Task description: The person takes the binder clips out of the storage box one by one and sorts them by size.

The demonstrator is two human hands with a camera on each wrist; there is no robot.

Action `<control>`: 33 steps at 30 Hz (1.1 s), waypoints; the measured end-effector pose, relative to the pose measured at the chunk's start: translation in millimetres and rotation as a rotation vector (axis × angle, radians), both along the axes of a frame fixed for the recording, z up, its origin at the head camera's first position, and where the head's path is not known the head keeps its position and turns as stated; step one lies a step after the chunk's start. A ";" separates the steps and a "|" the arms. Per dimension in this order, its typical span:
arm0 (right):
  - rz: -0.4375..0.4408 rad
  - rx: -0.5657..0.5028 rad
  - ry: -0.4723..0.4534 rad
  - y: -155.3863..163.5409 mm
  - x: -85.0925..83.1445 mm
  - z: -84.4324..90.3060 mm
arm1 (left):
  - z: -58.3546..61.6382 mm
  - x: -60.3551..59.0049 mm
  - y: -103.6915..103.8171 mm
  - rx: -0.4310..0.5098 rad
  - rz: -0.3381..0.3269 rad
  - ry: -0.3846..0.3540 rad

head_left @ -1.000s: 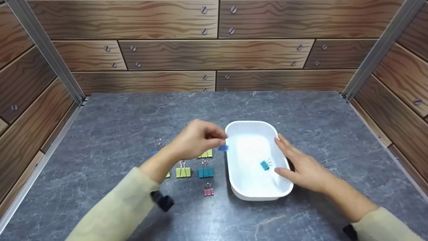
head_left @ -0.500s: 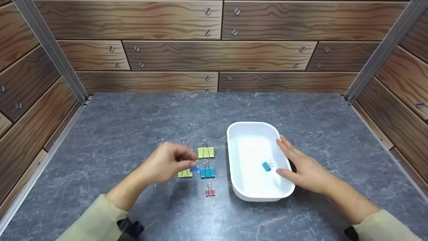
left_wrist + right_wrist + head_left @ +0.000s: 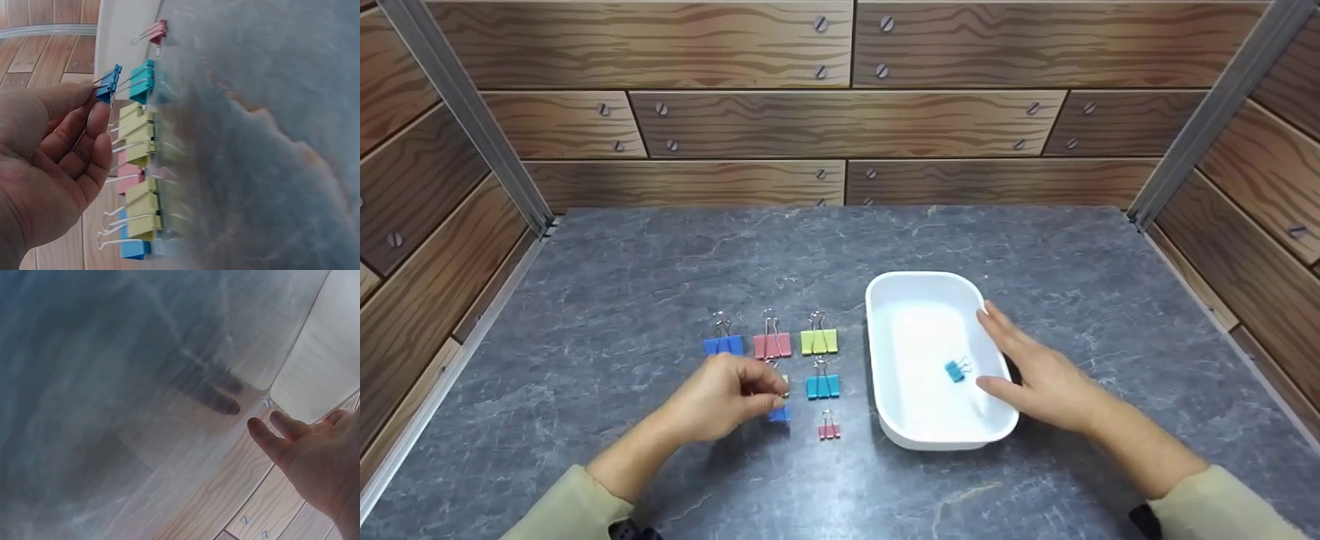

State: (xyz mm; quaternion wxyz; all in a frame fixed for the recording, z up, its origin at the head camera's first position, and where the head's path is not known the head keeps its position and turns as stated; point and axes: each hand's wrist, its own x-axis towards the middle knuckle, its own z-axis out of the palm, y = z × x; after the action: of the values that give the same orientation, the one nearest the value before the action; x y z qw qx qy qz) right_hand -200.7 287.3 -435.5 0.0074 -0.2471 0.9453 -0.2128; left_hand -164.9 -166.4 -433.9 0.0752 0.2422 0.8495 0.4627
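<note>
Back from the tray's [image 3: 885, 300] edge, the left hand [image 3: 727, 397] now pinches a small blue clip [image 3: 779, 413] by its wire loops, just above the table among the other clips. It looks light, stiff and springy. Fingers straight, the right hand [image 3: 1035, 375] rests on the tray.

The head view looks forward and down from above onto the grey table [image 3: 660, 255], taking in both hands and the wood-patterned back wall [image 3: 840, 112]. The left wrist view sits close behind the left hand [image 3: 45, 163], turned sideways along the row of binder clips [image 3: 140, 163], which the head view also shows. The right wrist view, tilted and near the right hand [image 3: 315, 461], shares the white tray [image 3: 326, 365] with the head view.
</note>
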 end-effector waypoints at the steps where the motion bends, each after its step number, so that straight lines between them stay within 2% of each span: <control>1: 0.001 0.001 0.000 0.0 0.0 0.1 | -2.1 0.4 -0.4 0.001 -0.003 0.001; 9: 0.003 0.004 -0.007 0.6 -0.9 0.2 | -12.6 2.2 -1.8 -0.009 0.000 -0.019; 23: 0.006 0.002 -0.004 1.0 -0.9 -0.3 | -19.1 2.4 -2.8 0.003 -0.010 -0.042; 33: -0.001 0.005 -0.009 1.6 -0.4 -0.4 | -21.5 3.8 -2.4 -0.023 -0.004 -0.043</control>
State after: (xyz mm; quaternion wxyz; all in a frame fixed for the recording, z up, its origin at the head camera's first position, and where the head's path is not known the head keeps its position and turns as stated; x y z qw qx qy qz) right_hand -201.1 288.9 -435.9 0.0124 -0.2457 0.9459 -0.2115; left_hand -161.1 -168.8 -455.4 0.0970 0.2329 0.8525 0.4578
